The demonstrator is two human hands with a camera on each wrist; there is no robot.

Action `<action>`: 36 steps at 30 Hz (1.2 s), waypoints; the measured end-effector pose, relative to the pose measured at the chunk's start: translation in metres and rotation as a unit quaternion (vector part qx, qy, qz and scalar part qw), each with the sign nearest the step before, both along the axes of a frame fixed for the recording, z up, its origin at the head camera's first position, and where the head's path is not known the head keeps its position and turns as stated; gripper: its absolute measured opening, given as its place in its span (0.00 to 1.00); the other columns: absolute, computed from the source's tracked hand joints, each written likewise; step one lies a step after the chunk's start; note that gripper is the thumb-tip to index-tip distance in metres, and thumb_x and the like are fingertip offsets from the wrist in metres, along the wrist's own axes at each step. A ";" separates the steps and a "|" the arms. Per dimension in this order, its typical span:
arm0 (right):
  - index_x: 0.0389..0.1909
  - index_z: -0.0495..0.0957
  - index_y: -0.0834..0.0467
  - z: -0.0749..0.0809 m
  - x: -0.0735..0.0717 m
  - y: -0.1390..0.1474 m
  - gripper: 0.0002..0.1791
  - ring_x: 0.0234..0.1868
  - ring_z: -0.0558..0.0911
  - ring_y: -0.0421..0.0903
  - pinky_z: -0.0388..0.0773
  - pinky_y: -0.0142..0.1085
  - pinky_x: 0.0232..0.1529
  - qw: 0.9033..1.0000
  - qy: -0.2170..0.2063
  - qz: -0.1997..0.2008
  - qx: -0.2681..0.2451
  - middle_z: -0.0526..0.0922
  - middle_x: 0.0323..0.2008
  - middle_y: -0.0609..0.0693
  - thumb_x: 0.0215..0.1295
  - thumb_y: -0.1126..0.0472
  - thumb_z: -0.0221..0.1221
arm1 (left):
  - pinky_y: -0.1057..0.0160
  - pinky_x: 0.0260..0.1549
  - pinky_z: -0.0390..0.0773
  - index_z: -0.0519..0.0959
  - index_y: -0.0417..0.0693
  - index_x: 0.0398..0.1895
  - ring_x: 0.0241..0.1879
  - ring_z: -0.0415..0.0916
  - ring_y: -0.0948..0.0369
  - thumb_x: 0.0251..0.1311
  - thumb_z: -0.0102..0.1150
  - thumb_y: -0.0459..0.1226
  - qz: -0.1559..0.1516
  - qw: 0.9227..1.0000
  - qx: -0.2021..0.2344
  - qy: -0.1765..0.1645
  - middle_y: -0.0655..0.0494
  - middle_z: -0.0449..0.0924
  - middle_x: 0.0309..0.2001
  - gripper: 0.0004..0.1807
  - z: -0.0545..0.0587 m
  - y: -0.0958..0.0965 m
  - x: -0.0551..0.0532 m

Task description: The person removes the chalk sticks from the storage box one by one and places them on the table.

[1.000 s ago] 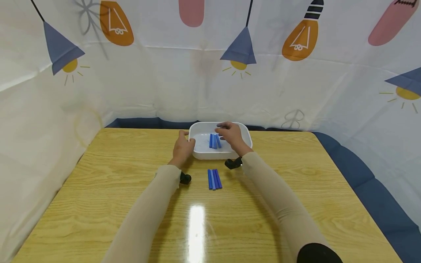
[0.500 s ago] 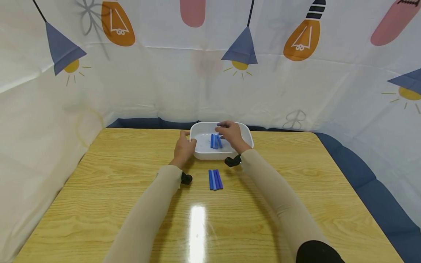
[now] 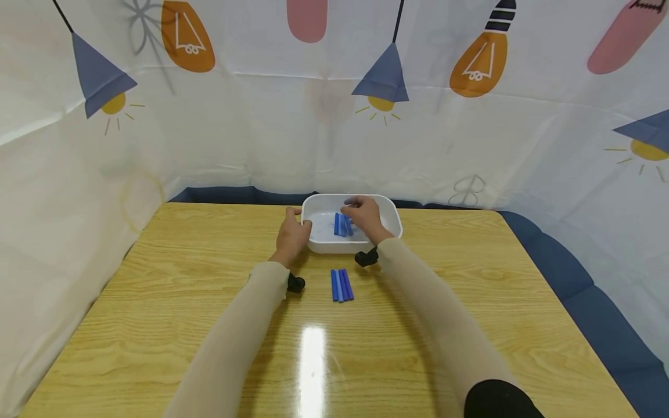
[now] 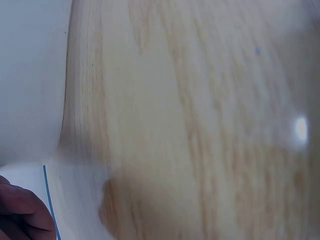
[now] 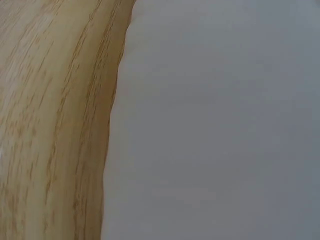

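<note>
A white plastic tray (image 3: 355, 248) stands at the far side of the table. My left hand (image 3: 291, 237) grips its left end, thumb at the rim; curled fingers of that hand (image 4: 22, 212) show beside the tray in the left wrist view. Several blue sticks (image 3: 342, 224) lie side by side inside the tray. Over them is my right hand (image 3: 366, 217), its fingers bent down at the sticks' far ends. Whether it pinches one is hidden. The right wrist view shows only the tray's wall (image 5: 210, 125) and wood, no fingers.
Several more blue sticks (image 3: 342, 285) lie in a row on the wooden table (image 3: 209, 273), in front of the tray. A white patterned cloth (image 3: 292, 133) hangs behind the table. Dark blue padding (image 3: 564, 273) runs along the back and right edges.
My right hand has moved slightly left and toward the sticks in the tray. The left hand and the tray stay in place.
</note>
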State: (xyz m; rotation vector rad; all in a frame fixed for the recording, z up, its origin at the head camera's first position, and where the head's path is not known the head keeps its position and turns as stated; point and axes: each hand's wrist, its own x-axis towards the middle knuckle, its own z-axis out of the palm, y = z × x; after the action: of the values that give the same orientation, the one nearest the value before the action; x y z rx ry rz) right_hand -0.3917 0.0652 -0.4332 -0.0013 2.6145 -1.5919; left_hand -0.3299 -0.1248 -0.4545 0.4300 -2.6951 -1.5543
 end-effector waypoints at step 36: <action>0.49 0.78 0.63 -0.010 -0.004 0.001 0.20 0.48 0.79 0.52 0.76 0.44 0.54 0.989 -0.048 0.005 0.140 0.81 0.48 0.57 0.58 0.58 0.63 | 0.51 0.55 0.73 0.57 0.52 0.67 0.54 0.71 0.51 0.65 0.44 0.45 -0.005 1.000 -0.001 0.004 0.44 0.71 0.60 0.28 0.005 0.003 0.006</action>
State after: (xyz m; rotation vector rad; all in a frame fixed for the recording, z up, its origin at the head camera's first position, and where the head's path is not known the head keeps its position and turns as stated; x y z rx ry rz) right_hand -0.3955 0.0665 -0.4432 0.0771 2.7302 -1.1755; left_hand -0.3236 -0.1220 -0.4494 0.4100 -2.6975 -1.5526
